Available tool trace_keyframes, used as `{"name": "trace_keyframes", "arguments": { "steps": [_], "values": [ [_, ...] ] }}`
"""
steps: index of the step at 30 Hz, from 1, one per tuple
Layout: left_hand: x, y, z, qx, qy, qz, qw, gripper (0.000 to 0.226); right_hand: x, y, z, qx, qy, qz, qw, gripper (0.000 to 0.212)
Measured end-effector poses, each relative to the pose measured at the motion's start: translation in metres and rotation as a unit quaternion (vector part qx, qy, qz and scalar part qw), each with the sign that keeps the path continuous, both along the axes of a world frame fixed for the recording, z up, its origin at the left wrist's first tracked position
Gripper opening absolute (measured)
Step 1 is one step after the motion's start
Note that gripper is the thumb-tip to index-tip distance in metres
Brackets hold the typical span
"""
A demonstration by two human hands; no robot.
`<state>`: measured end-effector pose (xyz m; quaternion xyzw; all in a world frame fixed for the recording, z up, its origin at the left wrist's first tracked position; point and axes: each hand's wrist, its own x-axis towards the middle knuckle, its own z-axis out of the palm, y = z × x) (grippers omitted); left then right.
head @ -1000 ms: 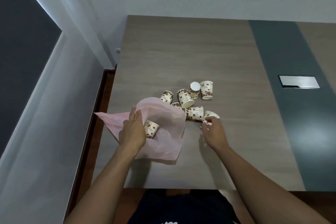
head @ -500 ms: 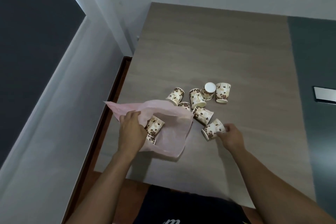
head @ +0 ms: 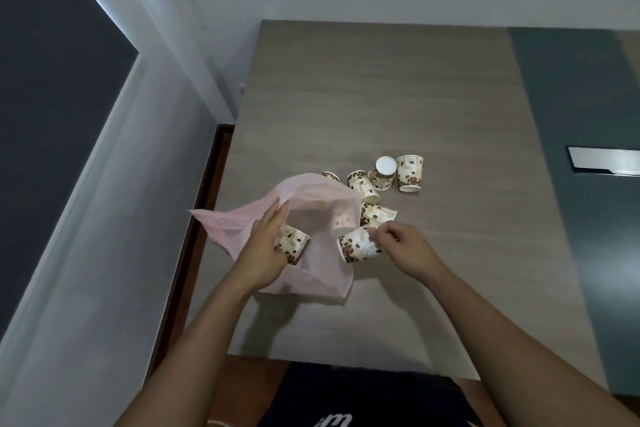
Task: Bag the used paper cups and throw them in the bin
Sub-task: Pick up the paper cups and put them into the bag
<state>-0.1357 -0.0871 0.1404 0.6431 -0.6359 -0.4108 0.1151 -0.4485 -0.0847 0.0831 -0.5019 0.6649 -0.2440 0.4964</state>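
Observation:
A thin pink plastic bag point(head: 322, 274) lies open on the wooden table point(head: 381, 97). My left hand point(head: 263, 250) grips its near rim and holds the mouth up. One coffee-bean-patterned paper cup point(head: 292, 243) lies inside the bag by my left fingers. My right hand point(head: 401, 246) holds another patterned cup point(head: 356, 246) on its side at the bag's mouth. Several more cups lie just behind the bag: one on its side point(head: 377, 213), a tilted one point(head: 362, 185), an upside-down one point(head: 382, 173), and one more point(head: 409, 173) beside it. Another cup point(head: 330, 176) peeks over the bag's far edge.
A dark grey strip with a metal cable flap point(head: 604, 166) runs along the table's right side. White walls stand behind and to the left, with a dark panel point(head: 52, 114) at far left. The table's left edge point(head: 221, 184) drops to a brown floor gap.
My right hand has carried its cup leftward from the table to the bag's mouth. My left hand has lifted the bag's rim higher, opening it wider.

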Motion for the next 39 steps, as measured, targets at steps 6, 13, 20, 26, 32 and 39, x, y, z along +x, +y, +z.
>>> {"name": "trace_keyframes", "arguments": {
  "steps": [6,13,20,26,32,39],
  "values": [
    [-0.005,-0.003,0.024,-0.012,0.027,-0.022,0.999,0.094,0.082,-0.009,0.017,-0.032,-0.026,0.136,0.99,0.033],
    [-0.005,-0.001,0.029,-0.025,0.055,0.015,0.998,0.098,0.144,-0.011,0.013,-0.072,-0.004,0.26,0.963,0.019],
    [0.009,0.001,0.014,-0.073,-0.054,0.047,0.995,0.091,0.111,-0.01,0.01,-0.075,0.049,0.112,0.99,0.032],
    [0.016,0.011,0.009,-0.087,-0.068,0.057,0.992,0.096,0.05,-0.018,0.0,-0.087,0.103,-0.127,0.983,0.035],
    [0.024,0.01,0.006,-0.156,-0.093,0.151,0.972,0.086,0.036,-0.032,-0.027,0.11,-0.004,-0.19,0.976,0.032],
    [0.034,0.014,0.015,-0.14,-0.067,0.119,0.981,0.096,0.059,-0.032,-0.04,0.274,-0.387,-0.298,0.829,0.046]
  ]
}}
